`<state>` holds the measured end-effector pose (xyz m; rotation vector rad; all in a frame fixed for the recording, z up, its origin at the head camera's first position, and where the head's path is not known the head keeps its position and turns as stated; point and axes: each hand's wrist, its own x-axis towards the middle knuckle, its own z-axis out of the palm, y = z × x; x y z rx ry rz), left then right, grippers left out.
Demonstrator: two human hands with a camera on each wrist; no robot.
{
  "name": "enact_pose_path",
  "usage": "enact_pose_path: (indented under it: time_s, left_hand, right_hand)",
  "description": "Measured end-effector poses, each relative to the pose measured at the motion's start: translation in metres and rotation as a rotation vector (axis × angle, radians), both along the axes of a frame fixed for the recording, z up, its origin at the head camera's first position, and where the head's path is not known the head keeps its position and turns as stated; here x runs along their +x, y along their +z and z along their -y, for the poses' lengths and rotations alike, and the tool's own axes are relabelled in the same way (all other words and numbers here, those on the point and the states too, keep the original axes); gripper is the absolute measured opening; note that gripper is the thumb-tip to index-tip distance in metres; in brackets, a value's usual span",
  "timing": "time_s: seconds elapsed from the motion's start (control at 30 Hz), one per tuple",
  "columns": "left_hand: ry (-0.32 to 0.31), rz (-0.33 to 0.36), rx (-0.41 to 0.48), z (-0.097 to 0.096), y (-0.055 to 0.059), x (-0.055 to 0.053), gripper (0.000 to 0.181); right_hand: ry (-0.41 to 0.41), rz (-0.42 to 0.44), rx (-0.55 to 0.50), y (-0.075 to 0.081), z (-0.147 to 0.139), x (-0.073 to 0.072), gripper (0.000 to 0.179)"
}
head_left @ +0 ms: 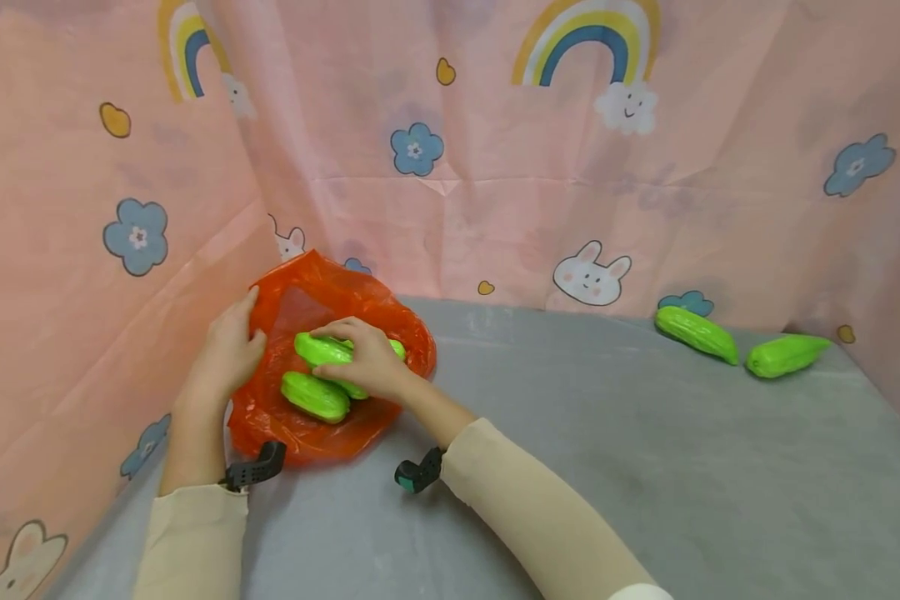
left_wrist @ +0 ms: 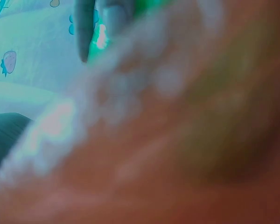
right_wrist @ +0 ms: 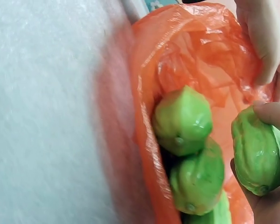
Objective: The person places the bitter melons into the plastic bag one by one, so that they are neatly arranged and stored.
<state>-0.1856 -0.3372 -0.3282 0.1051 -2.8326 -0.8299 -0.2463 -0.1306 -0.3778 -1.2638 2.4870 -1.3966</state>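
Observation:
At the left of the head view, an orange-red plastic bag (head_left: 300, 437) lies with its mouth spread wide. My left hand (head_left: 228, 350) holds the bag's left edge, thumb at the inner side. Inside the bag mouth, my right hand (head_left: 367, 358) grips a green ridged gourd (head_left: 322, 350) between thumb and fingers. Another gourd (head_left: 315, 396) lies just below it in the bag. The right wrist view shows the held gourd (right_wrist: 256, 151) beside two bagged gourds, an upper gourd (right_wrist: 182, 121) and a lower gourd (right_wrist: 196, 179). Blurred orange plastic (left_wrist: 154, 154) fills most of the left wrist view.
Two more green gourds lie at the table's far right: one long gourd (head_left: 696, 332) and one tapered gourd (head_left: 786, 356). A grey cloth (head_left: 570, 442) covers the table. Pink patterned curtains (head_left: 487, 200) stand behind it and along the left side, close to the bag.

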Motion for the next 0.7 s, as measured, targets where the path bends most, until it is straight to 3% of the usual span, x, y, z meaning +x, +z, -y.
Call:
enact_pose_path:
  time_s: [0.7]
  left_hand:
    - [0.004, -0.005, 0.012, -0.001, -0.002, 0.001, 0.069]
  right_hand:
    - [-0.076, -0.042, 0.015, -0.022, 0.016, 0.004, 0.045]
